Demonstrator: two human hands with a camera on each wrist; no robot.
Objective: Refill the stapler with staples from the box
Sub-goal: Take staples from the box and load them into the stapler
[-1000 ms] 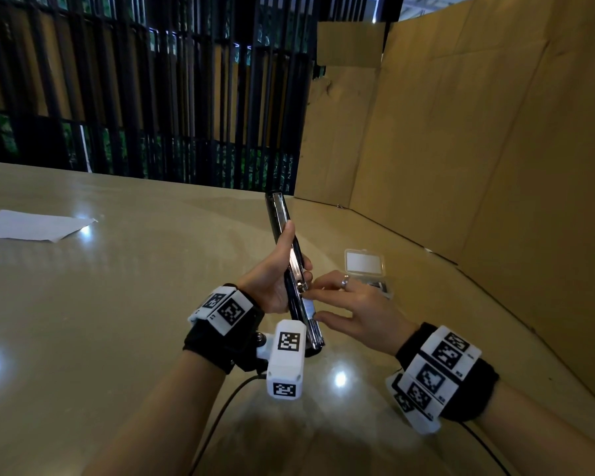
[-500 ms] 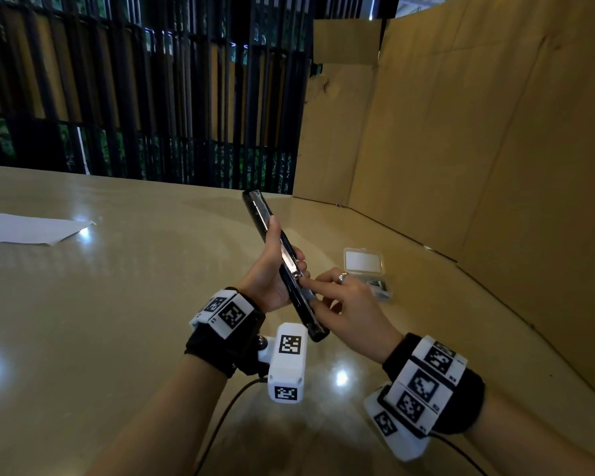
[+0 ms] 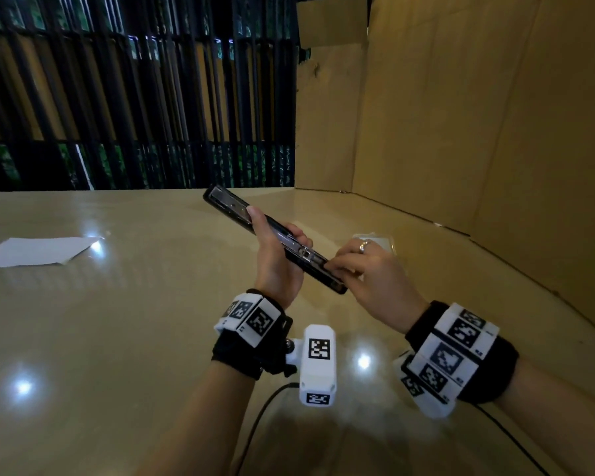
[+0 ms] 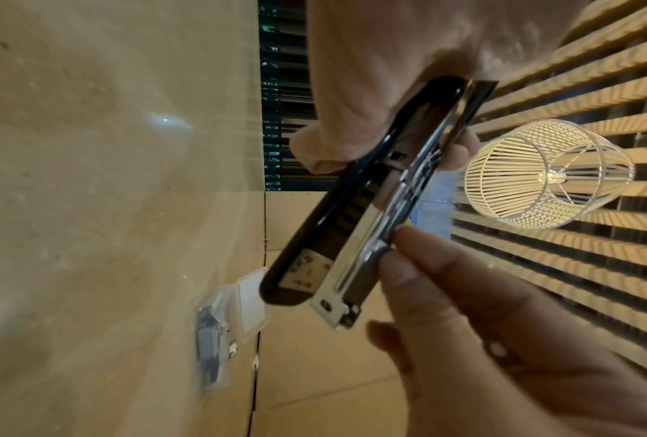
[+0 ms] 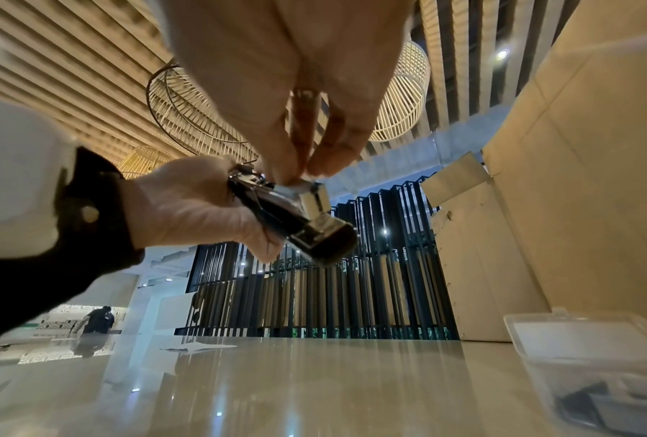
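Note:
A black stapler [image 3: 234,209] [image 4: 325,233] [image 5: 295,224] with a chrome magazine is folded open and held slanted above the table. My left hand [image 3: 277,259] grips its middle, thumb along the top. My right hand [image 3: 351,269] curls its fingertips [image 4: 400,236] onto the near end of the chrome rail. In the right wrist view they pinch a small pale strip [image 5: 297,184], apparently staples, against the rail. The clear plastic staple box [image 3: 383,240] [image 4: 247,298] [image 5: 583,346] lies open on the table, half hidden behind my right hand in the head view.
The glossy beige table [image 3: 117,338] carries a white sheet of paper [image 3: 38,250] at the far left. Cardboard walls [image 3: 461,132] close off the right side and the back right corner. A dark slatted screen [image 3: 134,97] stands behind the table.
The stapler has tipped from nearly upright to a lower slant, its far end swinging left. My right fingers went from stretched out to curled on the near end of the rail.

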